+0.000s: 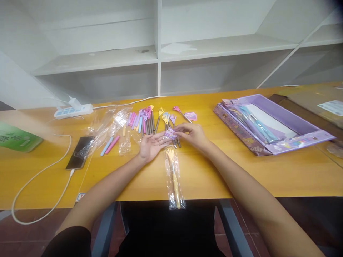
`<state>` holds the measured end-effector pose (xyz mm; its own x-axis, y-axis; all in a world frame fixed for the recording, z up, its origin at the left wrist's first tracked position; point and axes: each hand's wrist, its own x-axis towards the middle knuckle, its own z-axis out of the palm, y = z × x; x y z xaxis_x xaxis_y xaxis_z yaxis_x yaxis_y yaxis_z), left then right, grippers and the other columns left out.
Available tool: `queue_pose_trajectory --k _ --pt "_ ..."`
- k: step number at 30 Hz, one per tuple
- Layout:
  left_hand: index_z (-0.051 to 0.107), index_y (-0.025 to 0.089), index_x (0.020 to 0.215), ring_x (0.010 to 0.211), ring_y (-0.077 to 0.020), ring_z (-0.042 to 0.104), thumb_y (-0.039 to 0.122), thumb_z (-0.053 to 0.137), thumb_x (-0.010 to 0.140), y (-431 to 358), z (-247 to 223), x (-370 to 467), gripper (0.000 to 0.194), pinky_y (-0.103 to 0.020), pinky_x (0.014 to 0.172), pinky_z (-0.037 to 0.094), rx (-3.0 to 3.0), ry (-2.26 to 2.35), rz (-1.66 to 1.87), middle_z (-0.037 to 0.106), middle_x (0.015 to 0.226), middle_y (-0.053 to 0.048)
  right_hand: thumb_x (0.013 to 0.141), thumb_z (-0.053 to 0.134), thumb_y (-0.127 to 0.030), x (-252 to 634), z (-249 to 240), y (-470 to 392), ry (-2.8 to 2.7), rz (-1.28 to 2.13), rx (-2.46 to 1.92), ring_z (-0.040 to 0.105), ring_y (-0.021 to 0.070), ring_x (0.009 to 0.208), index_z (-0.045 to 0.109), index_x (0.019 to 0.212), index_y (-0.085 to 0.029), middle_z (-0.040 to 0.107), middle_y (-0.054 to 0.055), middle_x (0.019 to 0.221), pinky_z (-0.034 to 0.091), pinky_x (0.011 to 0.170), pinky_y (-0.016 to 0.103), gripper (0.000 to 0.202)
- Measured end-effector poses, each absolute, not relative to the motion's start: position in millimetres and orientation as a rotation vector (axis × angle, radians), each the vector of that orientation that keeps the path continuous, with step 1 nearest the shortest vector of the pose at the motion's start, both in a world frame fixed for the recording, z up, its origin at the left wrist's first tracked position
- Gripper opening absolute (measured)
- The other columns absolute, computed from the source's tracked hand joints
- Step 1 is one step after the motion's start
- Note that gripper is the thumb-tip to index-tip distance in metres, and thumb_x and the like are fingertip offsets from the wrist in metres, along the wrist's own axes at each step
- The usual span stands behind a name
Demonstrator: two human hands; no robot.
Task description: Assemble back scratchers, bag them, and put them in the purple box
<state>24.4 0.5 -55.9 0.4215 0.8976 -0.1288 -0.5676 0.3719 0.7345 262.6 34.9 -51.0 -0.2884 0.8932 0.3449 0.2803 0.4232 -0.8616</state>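
I see the purple printed card point(169, 133) over the tabletop point(144, 185), in from its near edge; right hand point(195, 136) pinches its right side, left hand point(152, 145) open, palm up, at its left; I'd guess light, stiffish, slick, creasable: hold by edges

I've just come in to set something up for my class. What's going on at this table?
Someone holds a small purple card between their hands: it lies over the fingers of the upturned left hand, and the right hand pinches its edge. Just below, a yellow hand-shaped scratcher lies in a clear bag, its end past the table edge. Behind the hands are more loose scratchers in several colours. To the right, an open purple box holds some bagged items.
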Motion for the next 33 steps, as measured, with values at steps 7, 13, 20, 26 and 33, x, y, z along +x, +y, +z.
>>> queue_pose_trajectory --k 7,13,20,26,33 --pt "0.074 0.006 0.125 0.136 -0.0408 0.063 0.046 0.053 0.087 0.0 -58.7 25.1 0.059 -0.063 0.118 0.046 0.652 0.560 0.982 0.072 0.135 -0.023 0.097 0.073 -0.044 263.8 -43.6 33.2 -1.982 0.745 -0.873 0.068 0.0226 0.088 0.083 0.102 -0.028 0.074 0.008 0.100 0.056 0.083 0.039 0.020" --pt "0.073 0.008 0.129 0.137 -0.0392 0.062 0.048 0.053 0.088 -1.2 -58.8 25.0 0.061 -0.060 0.120 0.045 0.694 0.560 0.965 0.071 0.138 -0.022 0.101 0.067 -0.043 263.2 -42.0 31.3 -2.064 0.693 -0.870 0.064 0.0212 0.082 0.082 0.108 -0.027 0.071 0.008 0.099 0.055 0.077 0.038 0.023" --pt "0.073 0.007 0.130 0.140 -0.0398 0.060 0.047 0.052 0.088 -2.6 -58.7 26.4 0.061 -0.060 0.121 0.044 0.704 0.532 0.954 0.070 0.141 -0.021 0.102 0.067 -0.038 258.5 -43.4 28.5 -2.129 0.655 -0.821 0.062 0.0196 0.080 0.082 0.106 -0.027 0.066 0.006 0.096 0.052 0.077 0.035 0.019" --pt "0.071 0.004 0.134 0.144 -0.0388 0.056 0.044 0.054 0.088 -4.2 -57.5 26.7 0.063 -0.056 0.125 0.039 0.662 0.523 0.990 0.067 0.144 -0.023 0.104 0.064 -0.032 256.9 -44.9 25.0 -2.188 0.499 -0.786 0.059 0.0184 0.079 0.079 0.110 -0.023 0.061 0.005 0.090 0.050 0.074 0.034 0.019" --pt "0.073 0.007 0.131 0.146 -0.0390 0.054 0.044 0.055 0.088 -4.1 -58.4 27.2 0.059 -0.058 0.124 0.040 0.678 0.523 1.027 0.065 0.150 -0.020 0.103 0.063 -0.031 253.5 -45.1 22.2 -2.129 0.567 -0.822 0.059 0.0204 0.084 0.080 0.107 -0.024 0.060 0.006 0.094 0.051 0.075 0.035 0.019"
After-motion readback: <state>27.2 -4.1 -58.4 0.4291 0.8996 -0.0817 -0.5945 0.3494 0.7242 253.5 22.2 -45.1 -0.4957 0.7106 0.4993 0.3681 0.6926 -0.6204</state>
